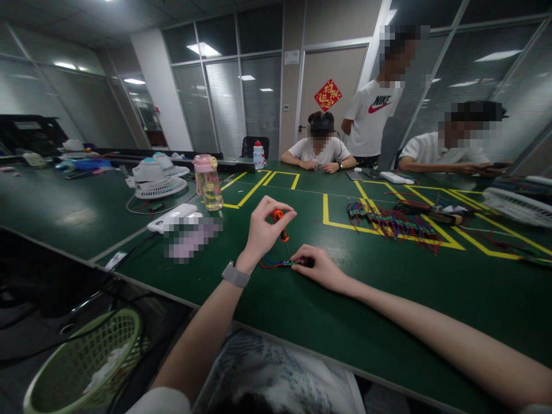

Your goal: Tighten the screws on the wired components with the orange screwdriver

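My left hand (264, 229), with a grey band on its wrist, is closed on an orange-and-black screwdriver (283, 234). The screwdriver stands nearly upright, its thin shaft pointing down at a small circuit board (288, 263) on the green table. Red and blue wires (269, 265) run out from the board's left side. My right hand (319, 268) rests on the table and pinches the right end of the board, hiding part of it. Whether the screwdriver's tip touches a screw is too small to tell.
A pink-lidded bottle (209, 183), a white power strip (175, 217) and white fan parts (160, 185) stand to the left. Bundled wired boards (392, 223) lie to the right. A green basket (81, 362) is on the floor. Several people are across the table (241, 293).
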A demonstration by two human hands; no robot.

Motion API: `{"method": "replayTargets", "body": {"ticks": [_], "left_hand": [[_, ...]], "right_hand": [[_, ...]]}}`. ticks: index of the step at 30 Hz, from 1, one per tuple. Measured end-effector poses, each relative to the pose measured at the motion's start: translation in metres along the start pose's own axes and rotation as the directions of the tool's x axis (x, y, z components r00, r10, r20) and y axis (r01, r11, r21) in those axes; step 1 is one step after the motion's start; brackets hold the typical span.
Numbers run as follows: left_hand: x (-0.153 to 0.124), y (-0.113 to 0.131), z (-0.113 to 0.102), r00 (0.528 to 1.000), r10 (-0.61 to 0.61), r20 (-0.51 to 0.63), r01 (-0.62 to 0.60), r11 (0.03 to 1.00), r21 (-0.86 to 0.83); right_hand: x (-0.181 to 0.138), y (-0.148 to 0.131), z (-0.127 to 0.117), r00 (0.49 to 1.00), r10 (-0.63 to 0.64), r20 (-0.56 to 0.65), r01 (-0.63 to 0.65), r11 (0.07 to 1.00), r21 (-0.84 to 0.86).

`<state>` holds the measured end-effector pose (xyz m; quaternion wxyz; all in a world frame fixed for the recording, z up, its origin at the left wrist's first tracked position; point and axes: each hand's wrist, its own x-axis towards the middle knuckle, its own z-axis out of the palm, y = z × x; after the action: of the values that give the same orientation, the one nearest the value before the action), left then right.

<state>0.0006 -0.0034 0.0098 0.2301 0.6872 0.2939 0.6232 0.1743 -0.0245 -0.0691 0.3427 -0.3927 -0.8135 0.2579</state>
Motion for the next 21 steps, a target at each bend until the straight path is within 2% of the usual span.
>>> {"method": "replayTargets", "body": {"ticks": [2,3,5,8,10,14,16,18,21], "left_hand": [[-0.0002,-0.0007,-0.0004,1.0,0.021,0.014,-0.021,1.0,0.012],[0.0002,-0.0015,-0.0006,0.999,0.001,0.05,0.001,0.999,-0.045],[0.0017,-0.0036,-0.0006,0.988,-0.058,0.146,0.092,0.966,-0.24],[0.0035,-0.0063,-0.0002,0.955,-0.131,0.267,0.247,0.851,-0.464],[0.0035,-0.0076,-0.0003,0.949,-0.163,0.271,0.277,0.84,-0.467],[0.0027,-0.0094,-0.001,0.976,-0.145,0.161,0.189,0.931,-0.313],[0.0033,-0.009,-0.0009,0.982,-0.131,0.136,0.169,0.931,-0.322],[0.0042,-0.0072,-0.0003,0.974,-0.14,0.178,0.206,0.875,-0.437],[0.0045,-0.004,0.0005,0.938,-0.168,0.303,0.32,0.755,-0.572]], "right_hand": [[0.0,0.0002,0.0001,1.0,-0.002,0.002,0.002,1.0,-0.01],[0.0,0.0004,0.0001,1.0,-0.003,0.003,0.003,1.0,-0.013],[0.0,0.0009,0.0002,1.0,-0.005,0.004,0.005,1.0,-0.015],[-0.0001,0.0011,0.0001,1.0,-0.009,-0.001,0.009,1.0,-0.011],[-0.0002,0.0006,-0.0002,1.0,-0.01,-0.001,0.01,1.0,-0.006],[-0.0002,-0.0013,-0.0008,1.0,-0.003,0.001,0.003,1.0,-0.001],[0.0,-0.0017,-0.0008,1.0,-0.001,0.001,0.001,1.0,-0.002],[0.0001,-0.0018,-0.0005,1.0,-0.002,0.002,0.002,1.0,-0.002],[0.0002,-0.002,-0.0003,1.0,-0.006,0.002,0.006,1.0,0.001]]}}
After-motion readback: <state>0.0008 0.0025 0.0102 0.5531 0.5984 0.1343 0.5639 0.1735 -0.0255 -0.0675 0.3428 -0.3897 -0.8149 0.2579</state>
